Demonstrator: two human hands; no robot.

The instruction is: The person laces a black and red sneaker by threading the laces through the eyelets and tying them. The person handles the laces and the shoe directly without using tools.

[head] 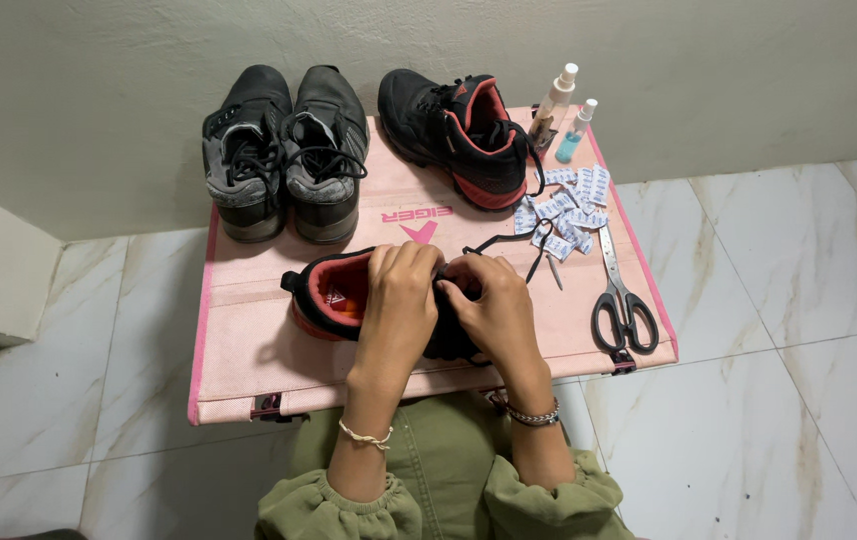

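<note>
Counting four shoes (329, 295), two bottles (555, 103), one scissors (621, 300).

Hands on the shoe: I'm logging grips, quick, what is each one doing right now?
Left hand: closed on the black-and-red shoe, fingers curled over its top.
Right hand: closed on the same shoe, by its black lace.

matt pink woven-cloth table (249, 350), glossy marbled floor tiles (779, 400), shiny metal scissors (617, 285) with black plastic handles, matt black mesh shoe (344, 295), clear plastic spray bottles (555, 104), worn grey fabric shoes (284, 150)
</note>
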